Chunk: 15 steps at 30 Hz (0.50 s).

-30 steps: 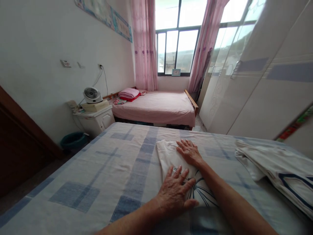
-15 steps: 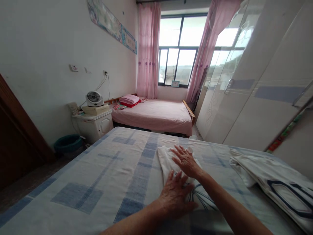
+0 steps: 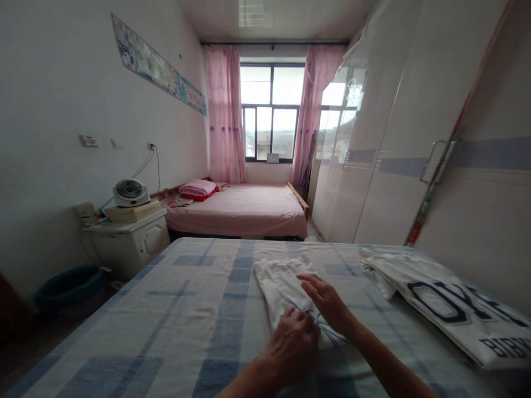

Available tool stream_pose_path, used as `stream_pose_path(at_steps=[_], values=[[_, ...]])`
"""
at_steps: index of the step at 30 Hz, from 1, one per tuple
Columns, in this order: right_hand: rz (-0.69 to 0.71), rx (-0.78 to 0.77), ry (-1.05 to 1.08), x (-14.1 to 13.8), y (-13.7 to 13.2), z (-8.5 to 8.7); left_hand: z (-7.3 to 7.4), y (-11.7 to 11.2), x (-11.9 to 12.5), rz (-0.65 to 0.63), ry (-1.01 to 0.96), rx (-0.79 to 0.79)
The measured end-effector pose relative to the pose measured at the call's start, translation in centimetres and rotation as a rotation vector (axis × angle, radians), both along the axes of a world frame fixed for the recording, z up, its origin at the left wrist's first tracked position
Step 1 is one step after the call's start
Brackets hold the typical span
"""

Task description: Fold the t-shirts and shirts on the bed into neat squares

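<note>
A folded white garment (image 3: 282, 290) with a dark blue line print lies on the blue-and-white checked bed sheet (image 3: 174, 320) in front of me. My left hand (image 3: 292, 345) rests on the garment's near end with its fingers curled down onto the cloth. My right hand (image 3: 327, 301) lies just beyond it on the garment's right side, fingers stretched out and slightly raised. A second white garment (image 3: 440, 304) with large dark blue letters lies flat on the sheet to the right, apart from both hands.
A pink bed (image 3: 240, 207) with a folded pink blanket (image 3: 197, 188) stands by the window. A white nightstand (image 3: 126, 240) carrying a small fan (image 3: 130, 192) is at the left, a green basin (image 3: 68, 279) beside it. A white wardrobe (image 3: 415, 149) lines the right wall.
The camera has tilted up, showing more ceiling and wardrobe. Both hands have drawn back toward me along the garment; the left hand's fingers have gone from flat to curled.
</note>
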State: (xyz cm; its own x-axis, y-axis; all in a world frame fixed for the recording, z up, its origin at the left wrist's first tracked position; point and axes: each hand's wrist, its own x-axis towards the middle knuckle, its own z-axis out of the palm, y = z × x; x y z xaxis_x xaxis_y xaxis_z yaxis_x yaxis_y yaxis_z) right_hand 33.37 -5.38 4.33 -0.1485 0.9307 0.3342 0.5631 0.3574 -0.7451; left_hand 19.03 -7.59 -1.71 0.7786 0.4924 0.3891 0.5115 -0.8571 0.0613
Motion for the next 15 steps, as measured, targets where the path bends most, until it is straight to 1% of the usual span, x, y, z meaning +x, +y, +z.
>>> stream_pose_path(at_steps=[2, 4, 6, 8, 9, 11, 13, 14, 15], values=[[-0.078, -0.13, 0.185, 1.2, -2.5, -0.1, -0.3, -0.4, 0.9, 0.055, 0.05, 0.089], [-0.14, -0.278, 0.346, 2.1, -4.6, -1.0, -0.3, -0.7, 1.4, 0.111, 0.081, 0.081], [-0.188, -0.454, 0.484, 2.5, -6.4, -2.5, 0.1, -0.6, 1.3, 0.194, 0.063, -0.024], [-0.227, -0.628, 0.63, 2.3, -7.9, -3.9, 0.7, -0.4, 0.9, 0.292, -0.024, -0.133], [-0.239, -0.682, 0.719, 1.9, -8.4, -4.3, 1.0, -0.2, 0.6, 0.332, -0.078, -0.171], [-0.208, -0.707, 0.919, 0.9, -9.1, -4.7, 1.3, 0.1, 0.2, 0.361, -0.166, -0.211], [-0.117, -0.672, 1.084, -0.2, -9.0, -4.3, 1.2, 0.2, 0.0, 0.337, -0.204, -0.204], [-0.078, -0.644, 1.125, -0.8, -8.7, -4.0, 1.0, 0.3, 0.1, 0.317, -0.211, -0.189], [-0.051, -0.598, 1.114, -1.4, -8.3, -3.8, 0.7, 0.3, 0.1, 0.294, -0.215, -0.166]])
